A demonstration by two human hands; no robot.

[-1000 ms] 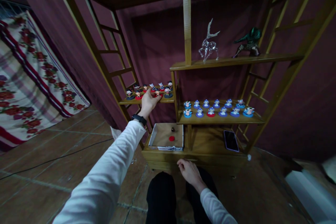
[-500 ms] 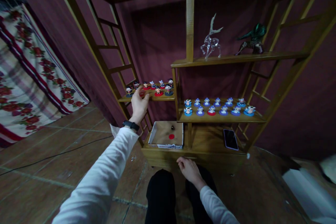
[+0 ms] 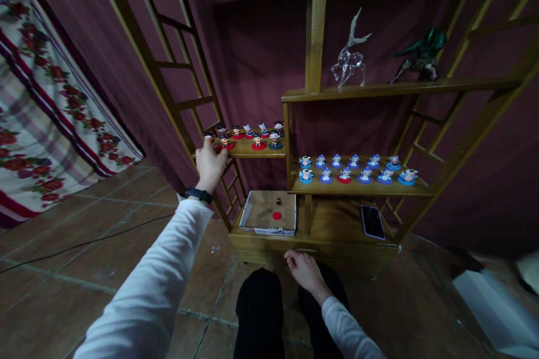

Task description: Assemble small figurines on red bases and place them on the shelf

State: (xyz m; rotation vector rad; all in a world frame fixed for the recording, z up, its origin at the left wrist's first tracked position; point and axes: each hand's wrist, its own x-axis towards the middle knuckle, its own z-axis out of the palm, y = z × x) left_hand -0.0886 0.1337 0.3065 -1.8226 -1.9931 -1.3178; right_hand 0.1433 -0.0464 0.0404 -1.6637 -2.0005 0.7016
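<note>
So the biggest thing here is a wooden shelf unit [image 3: 267, 247], up against a purplish wall, with a flowered cloth [image 3: 54, 118] hanging well off to the left. Bottom level's got an open shallow box [image 3: 261, 208] on the left side. Up top on the right there's a clear deer figure [image 3: 349, 61] and a dark green crouching figure [image 3: 421, 59], a bit apart. Hands next: the left hand [image 3: 210, 165], black watchband on the wrist, is at the far left end of the left shelf [image 3: 242, 152], fingers bent down over a dark-haired figurine [image 3: 208, 137] in the front row. Only the top of that one peeks out, and honestly I can't tell if the fingers have closed on it or how wide they are. Thumb's right by a red-based figurine [image 3: 226, 142], can't say if they touch. The right hand [image 3: 307, 272] is down over the right knee, fingers loosely curled, nothing visible in it, though the palm's hidden. A phone [image 3: 373, 221] lies on the bottom level, right side. Then the little guys: two rows on the left shelf, mostly red bases, with a gap in the front row, plus two rows of six blue-and-white figurines [image 3: 365, 175] on the right shelf. Smallest stuff is in the box: a flat red disc [image 3: 277, 216] and a tiny dark piece [image 3: 278, 202] just behind it.
</note>
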